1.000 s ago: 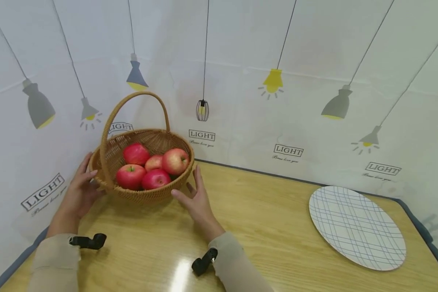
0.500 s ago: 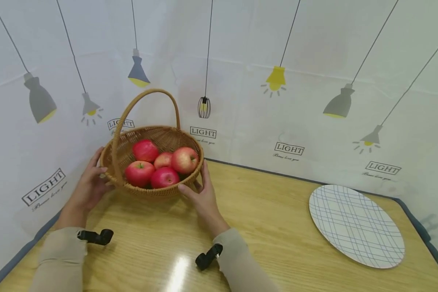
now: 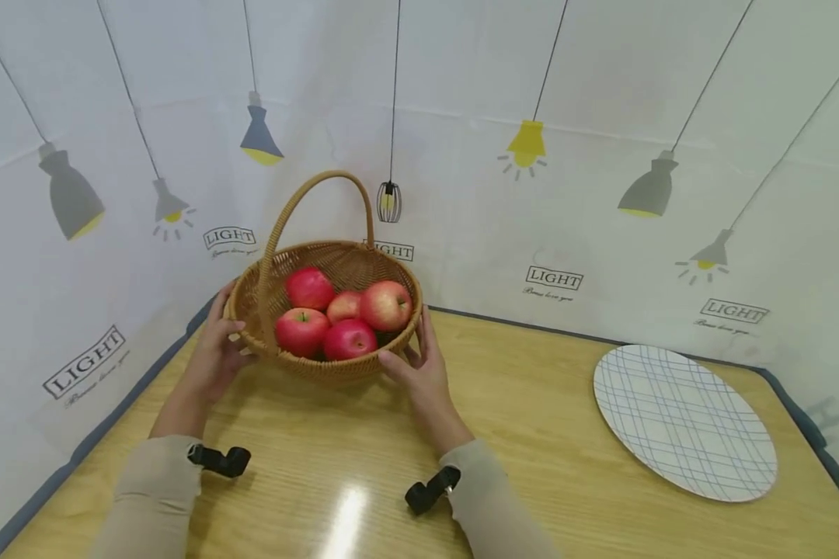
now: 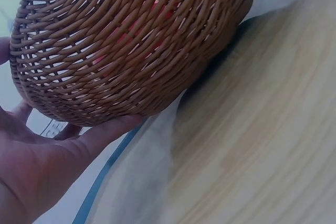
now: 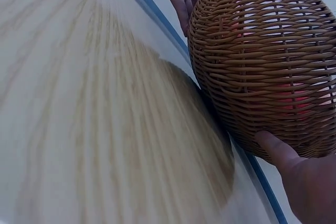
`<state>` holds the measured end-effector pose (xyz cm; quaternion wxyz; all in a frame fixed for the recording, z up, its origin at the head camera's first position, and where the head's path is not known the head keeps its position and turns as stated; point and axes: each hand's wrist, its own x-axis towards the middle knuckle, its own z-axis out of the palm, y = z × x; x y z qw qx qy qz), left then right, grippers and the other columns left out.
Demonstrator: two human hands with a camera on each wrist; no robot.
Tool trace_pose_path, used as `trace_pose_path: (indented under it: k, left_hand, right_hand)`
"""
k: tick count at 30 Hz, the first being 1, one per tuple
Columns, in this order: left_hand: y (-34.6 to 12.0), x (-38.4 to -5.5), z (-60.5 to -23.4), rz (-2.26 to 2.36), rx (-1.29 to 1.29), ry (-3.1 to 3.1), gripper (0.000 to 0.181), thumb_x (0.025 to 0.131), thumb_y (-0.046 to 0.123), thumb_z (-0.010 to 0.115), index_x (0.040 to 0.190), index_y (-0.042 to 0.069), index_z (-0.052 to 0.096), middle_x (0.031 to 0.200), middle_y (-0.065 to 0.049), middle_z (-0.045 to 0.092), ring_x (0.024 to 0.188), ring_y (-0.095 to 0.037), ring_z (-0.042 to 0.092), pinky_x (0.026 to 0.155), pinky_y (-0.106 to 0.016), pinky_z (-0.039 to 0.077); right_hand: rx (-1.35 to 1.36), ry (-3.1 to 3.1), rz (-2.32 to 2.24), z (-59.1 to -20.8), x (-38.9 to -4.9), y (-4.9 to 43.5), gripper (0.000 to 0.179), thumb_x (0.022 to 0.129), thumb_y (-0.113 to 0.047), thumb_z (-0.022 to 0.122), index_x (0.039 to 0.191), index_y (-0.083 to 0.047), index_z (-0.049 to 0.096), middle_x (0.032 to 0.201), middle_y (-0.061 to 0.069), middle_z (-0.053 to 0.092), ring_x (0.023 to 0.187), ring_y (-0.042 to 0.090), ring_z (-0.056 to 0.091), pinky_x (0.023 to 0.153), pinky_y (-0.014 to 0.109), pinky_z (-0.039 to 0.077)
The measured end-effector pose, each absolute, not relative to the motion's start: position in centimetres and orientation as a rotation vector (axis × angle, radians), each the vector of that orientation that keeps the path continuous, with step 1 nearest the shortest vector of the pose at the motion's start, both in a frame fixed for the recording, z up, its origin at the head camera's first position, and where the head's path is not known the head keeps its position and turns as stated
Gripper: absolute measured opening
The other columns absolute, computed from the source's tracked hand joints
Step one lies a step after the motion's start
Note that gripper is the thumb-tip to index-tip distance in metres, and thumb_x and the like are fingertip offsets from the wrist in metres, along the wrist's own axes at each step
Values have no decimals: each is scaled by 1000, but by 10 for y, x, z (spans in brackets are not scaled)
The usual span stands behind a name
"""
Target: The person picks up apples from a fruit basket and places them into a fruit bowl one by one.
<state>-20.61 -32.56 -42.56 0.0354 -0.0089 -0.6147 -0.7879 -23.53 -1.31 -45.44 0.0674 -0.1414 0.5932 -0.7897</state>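
Observation:
A brown wicker basket (image 3: 328, 371) with a tall arched handle stands between my two hands in the head view. Several red apples (image 3: 349, 339) lie inside it. My left hand (image 3: 213, 353) grips the basket's left side, its thumb at the rim and some fingers hidden behind the wicker. On the right side, my right hand (image 3: 426, 380) holds the basket with thumb near the front rim and fingers round the far side. Both wrist views show fingers against the woven wall and a dark shadow below it; whether the bottom touches the table cannot be told.
A white oval plate (image 3: 685, 423) with blue crossed lines lies at the right of the wooden table (image 3: 531, 435). Behind and to the left rises a white cloth backdrop (image 3: 461, 202) printed with lamps. Each sleeve carries a black wrist mount (image 3: 220, 461).
Both hands and the basket have moved to the right, away from the left backdrop. The right hand has closed in on the basket's side. The apples travel inside; the plate stays put.

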Motion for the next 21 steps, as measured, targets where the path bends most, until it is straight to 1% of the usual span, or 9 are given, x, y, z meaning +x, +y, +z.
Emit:
trace_pose_path:
  k: [3, 6, 7, 9, 10, 12, 13, 15, 21]
  left_hand:
    - [-313, -212, -425, -2427, -13, -1890, 67, 98, 13, 32, 156, 43, 18, 162, -8, 11, 135, -40, 33, 79, -32, 56]
    - [-300, -215, -424, -2431, -4, -1912, 71, 98, 14, 30, 159, 44, 12, 168, -9, 1, 144, -45, 23, 82, -31, 55]
    - [-296, -216, -423, -2433, 3, -1919, 72, 98, 14, 30, 160, 44, 10, 169, -9, -2, 146, -46, 21, 85, -34, 54]
    - [-287, -216, -422, -2440, 24, -1919, 74, 97, 14, 29, 161, 44, 7, 171, -9, -6, 149, -47, 18, 98, -45, 51]
    - [-283, -216, -422, -2443, 41, -1913, 74, 97, 14, 29, 161, 44, 6, 171, -8, -7, 150, -46, 17, 104, -51, 47]
    - [-276, -216, -421, -2447, 70, -1899, 75, 97, 13, 29, 161, 45, 6, 172, -7, -8, 152, -45, 16, 112, -61, 34]
    - [-272, -216, -421, -2455, 82, -1887, 76, 96, 12, 29, 161, 45, 7, 172, -6, -9, 152, -45, 15, 114, -64, 27]
    - [-266, -215, -422, -2463, 99, -1872, 77, 96, 12, 29, 161, 45, 6, 172, -4, -10, 152, -44, 15, 115, -67, 22]
    - [-245, -212, -425, -2485, 139, -1859, 78, 96, 12, 30, 161, 46, 2, 172, -1, -11, 153, -44, 13, 115, -67, 21]
  right_hand:
    - [-422, 1777, -2398, -454, -235, -1, 102, 88, -24, 80, 161, -42, 12, 171, -7, 13, 153, 38, 27, 100, 41, 54]
    - [-409, 1779, -2421, -455, -235, 10, 100, 87, -23, 80, 160, -45, 15, 171, -7, 14, 152, 38, 28, 99, 39, 55]
    - [-407, 1782, -2429, -455, -234, 14, 100, 87, -22, 80, 160, -45, 15, 171, -7, 14, 152, 38, 28, 99, 39, 55]
    - [-400, 1783, -2439, -456, -234, 20, 100, 87, -20, 80, 159, -46, 16, 170, -8, 15, 152, 38, 29, 99, 38, 55]
    - [-404, 1786, -2442, -456, -233, 24, 100, 87, -20, 80, 160, -45, 16, 170, -7, 15, 152, 38, 28, 100, 38, 54]
    - [-407, 1786, -2445, -457, -233, 30, 101, 87, -19, 80, 161, -44, 15, 171, -7, 15, 152, 39, 28, 101, 39, 54]
    - [-411, 1786, -2446, -457, -232, 33, 102, 87, -19, 79, 161, -43, 14, 171, -6, 14, 153, 40, 27, 101, 40, 54]
    - [-416, 1785, -2447, -457, -231, 38, 103, 87, -19, 80, 162, -40, 12, 171, -5, 13, 152, 41, 27, 101, 41, 54]
    - [-414, 1749, -2456, -456, -228, 59, 104, 86, -21, 81, 162, -38, 13, 172, -2, 10, 151, 45, 26, 99, 36, 55]
